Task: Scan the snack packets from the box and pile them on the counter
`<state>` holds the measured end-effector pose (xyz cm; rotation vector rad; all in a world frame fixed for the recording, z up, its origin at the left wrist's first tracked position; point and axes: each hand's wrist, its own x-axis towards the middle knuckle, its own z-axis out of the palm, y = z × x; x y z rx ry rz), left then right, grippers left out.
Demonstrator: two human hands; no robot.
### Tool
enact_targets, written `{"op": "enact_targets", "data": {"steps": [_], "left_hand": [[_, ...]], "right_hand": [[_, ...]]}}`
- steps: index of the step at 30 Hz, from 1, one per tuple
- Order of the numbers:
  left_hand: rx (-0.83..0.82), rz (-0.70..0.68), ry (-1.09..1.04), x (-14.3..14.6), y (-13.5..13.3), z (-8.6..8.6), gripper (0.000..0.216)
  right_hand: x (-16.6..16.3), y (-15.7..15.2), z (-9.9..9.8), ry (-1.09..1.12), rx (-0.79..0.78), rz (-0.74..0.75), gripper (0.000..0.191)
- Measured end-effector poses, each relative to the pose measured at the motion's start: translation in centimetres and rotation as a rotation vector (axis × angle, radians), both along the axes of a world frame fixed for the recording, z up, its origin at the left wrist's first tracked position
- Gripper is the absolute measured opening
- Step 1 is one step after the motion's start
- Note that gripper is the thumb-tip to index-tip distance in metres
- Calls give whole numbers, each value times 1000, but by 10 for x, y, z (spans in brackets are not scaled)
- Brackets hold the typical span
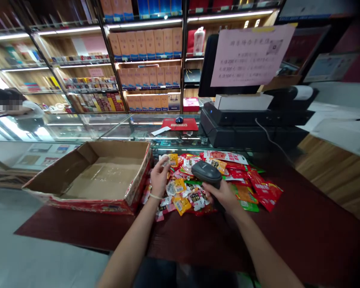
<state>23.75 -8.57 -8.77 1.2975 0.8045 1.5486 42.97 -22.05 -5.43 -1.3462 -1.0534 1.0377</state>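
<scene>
My right hand (223, 195) is wrapped round the handle of a black barcode scanner (206, 172), its head tilted toward the left. Raised at the left side of a pile, my left hand (159, 177) pinches a small snack packet (165, 159), white or clear where it shows. Beneath both hands spreads the heap of shiny snack packets (195, 197), mostly white, yellow and red. Larger red packets (264, 188) lie on its right side. A white-and-red bag (226, 156) rests at the back.
An open cardboard box (108, 170) stands left of the pile on the dark red counter (198, 236). Behind are a glass case with a mouse (179, 120) and a register (243, 124) bearing a paper sign (249, 56). Boxed goods (150, 44) line shelves; a person (27, 112) is far left.
</scene>
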Motion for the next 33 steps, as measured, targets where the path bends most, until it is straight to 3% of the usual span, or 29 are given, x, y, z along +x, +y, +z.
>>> {"op": "enact_targets", "data": {"steps": [3,5,9,11,14,18,24,33], "left_hand": [[221,233,343,-10,-9,10,47],[300,238,573,-17,-16,17,53],[516,15,967,-29,-26,18,33],[585,-119,1115,-31,-29,12,34],[545,-242,1262,-31,-31,3,49],[421,-294,1143,-25,-31,0,57],[222,-320,506,-21,-31,7,38],[410,67,488,-30,-27,-9,26]], "right_hand": [[7,1,-1,52,25,-27,41],[12,2,-1,48,40,-23,39],[18,5,-3,3,62,-26,38],[18,6,-3,-8,46,-34,37],[18,7,-2,1,-3,-60,36],[19,9,1,22,-42,-110,37],[32,11,-1,105,45,-107,32],[47,2,6,188,120,-105,26]]}}
